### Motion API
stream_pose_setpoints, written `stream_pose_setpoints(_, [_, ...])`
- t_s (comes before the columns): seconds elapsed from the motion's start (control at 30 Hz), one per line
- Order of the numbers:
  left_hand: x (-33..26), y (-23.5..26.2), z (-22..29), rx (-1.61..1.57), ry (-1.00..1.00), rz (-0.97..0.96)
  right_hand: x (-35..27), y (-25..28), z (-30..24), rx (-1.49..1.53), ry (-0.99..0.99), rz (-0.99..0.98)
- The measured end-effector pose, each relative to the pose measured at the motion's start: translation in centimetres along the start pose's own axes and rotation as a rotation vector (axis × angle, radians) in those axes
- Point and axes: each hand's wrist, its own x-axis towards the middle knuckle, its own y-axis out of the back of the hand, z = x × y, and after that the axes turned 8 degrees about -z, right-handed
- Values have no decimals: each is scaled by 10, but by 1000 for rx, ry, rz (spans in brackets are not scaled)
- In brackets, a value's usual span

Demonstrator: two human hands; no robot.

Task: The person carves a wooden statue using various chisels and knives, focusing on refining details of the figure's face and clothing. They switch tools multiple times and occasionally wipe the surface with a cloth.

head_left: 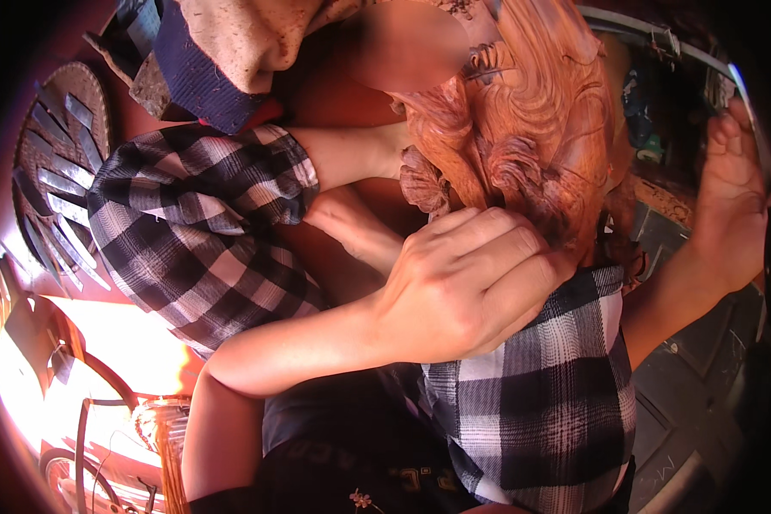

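Left of the wood carving point(565, 111), flat metal blades point(79, 111) fan over a round, coarse brown tray point(86, 79). Nearer it, checked cloth point(206, 223) wrinkles. My left hand point(467, 287) curls at the carving's lower edge, fingertips hidden; I can't tell whether it grips. Beyond, the reddish grain swirls, deeply grooved. My right hand's grip I can't tell.
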Motion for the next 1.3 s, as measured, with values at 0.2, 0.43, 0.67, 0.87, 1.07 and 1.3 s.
stream_pose_setpoints(0.2, [9, -7, -2, 61, -136, 136, -19, 17, 5, -107, -272, -469])
stream_pose_setpoints(0.43, [15, -8, 4, 28, -112, 137, -43, -36, 10, -469, -333, -100])
stream_pose_setpoints(0.67, [9, 3, 5, -208, 73, -67, -56, -41, 33, -566, -60, -298])
stream_pose_setpoints(0.87, [10, 7, -5, -185, -34, -50, -73, -48, 46, -346, -56, -170])
stream_pose_setpoints(1.07, [7, 14, 0, -125, 60, -108, -66, -57, 37, -571, 11, -130])
stream_pose_setpoints(1.3, [5, 11, -5, -178, 64, -76, -53, -29, 42, -1022, 313, -643])
